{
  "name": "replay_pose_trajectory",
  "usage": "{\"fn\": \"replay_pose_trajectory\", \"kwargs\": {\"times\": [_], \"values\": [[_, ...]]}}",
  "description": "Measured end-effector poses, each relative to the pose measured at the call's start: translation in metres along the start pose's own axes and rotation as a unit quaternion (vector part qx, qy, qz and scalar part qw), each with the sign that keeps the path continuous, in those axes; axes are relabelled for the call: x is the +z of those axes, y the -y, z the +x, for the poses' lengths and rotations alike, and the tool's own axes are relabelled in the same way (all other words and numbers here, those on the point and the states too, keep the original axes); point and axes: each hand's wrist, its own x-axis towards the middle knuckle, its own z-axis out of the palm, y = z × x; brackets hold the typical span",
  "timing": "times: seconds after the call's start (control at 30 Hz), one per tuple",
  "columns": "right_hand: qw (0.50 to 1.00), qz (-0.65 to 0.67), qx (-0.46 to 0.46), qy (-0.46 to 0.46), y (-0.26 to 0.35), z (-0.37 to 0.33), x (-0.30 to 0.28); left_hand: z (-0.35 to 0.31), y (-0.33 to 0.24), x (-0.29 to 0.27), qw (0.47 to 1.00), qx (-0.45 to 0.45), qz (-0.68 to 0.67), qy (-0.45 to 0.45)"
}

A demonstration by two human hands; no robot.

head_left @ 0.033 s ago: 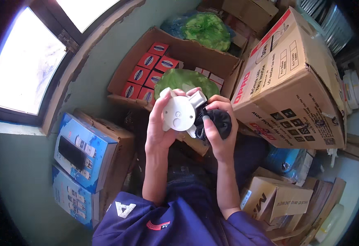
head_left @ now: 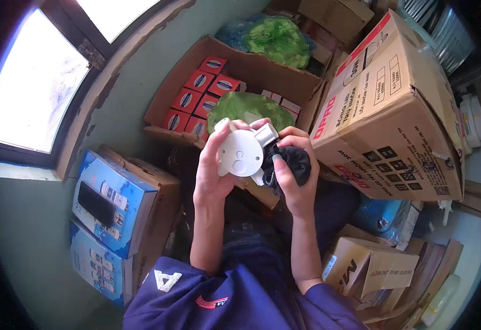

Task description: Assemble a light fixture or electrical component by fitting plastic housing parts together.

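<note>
My left hand [head_left: 216, 159] is closed round a white round plastic junction box [head_left: 240, 157] with short tube stubs sticking out of its rim. Its flat face, with small holes and a moulded mark, is turned up toward me. A bunched black cloth [head_left: 291, 165], perhaps a small pouch, is gripped in my right hand [head_left: 298, 170], the thumb pressed on top. The cloth touches the right side of the junction box, just under one stub. Both hands are above the near edge of an open carton [head_left: 169, 132]. What lies under my left fingers is hidden.
Red-and-white small boxes [head_left: 186, 102] and a green plastic bag [head_left: 246, 110] sit in the carton. At right stands a large cardboard box [head_left: 383, 126]. A dark phone [head_left: 96, 203] rests on blue-and-white boxes [head_left: 136, 190] at left, below the window [head_left: 31, 82].
</note>
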Motion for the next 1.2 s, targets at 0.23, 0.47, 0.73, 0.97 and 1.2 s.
{"fn": "replay_pose_trajectory", "kwargs": {"times": [0.23, 0.47, 0.73, 0.97, 1.2], "values": [[0.986, 0.109, 0.104, -0.073, -0.004, -0.002, 0.006, -0.002, -0.003, 0.004, 0.986, 0.047, 0.161, -0.018], [0.986, 0.032, 0.121, 0.109, -0.009, -0.006, -0.035, 0.001, -0.01, -0.011, 0.982, 0.051, 0.181, 0.006], [0.998, 0.063, 0.013, -0.023, 0.006, 0.011, -0.033, -0.005, -0.01, -0.006, 0.948, -0.044, 0.306, 0.068], [0.973, -0.124, 0.018, 0.194, 0.01, 0.016, -0.029, -0.006, -0.017, -0.015, 0.909, 0.009, 0.414, 0.044], [0.98, -0.05, 0.022, 0.193, -0.012, 0.008, -0.031, -0.001, -0.012, -0.022, 0.942, 0.051, 0.332, 0.03]]}}
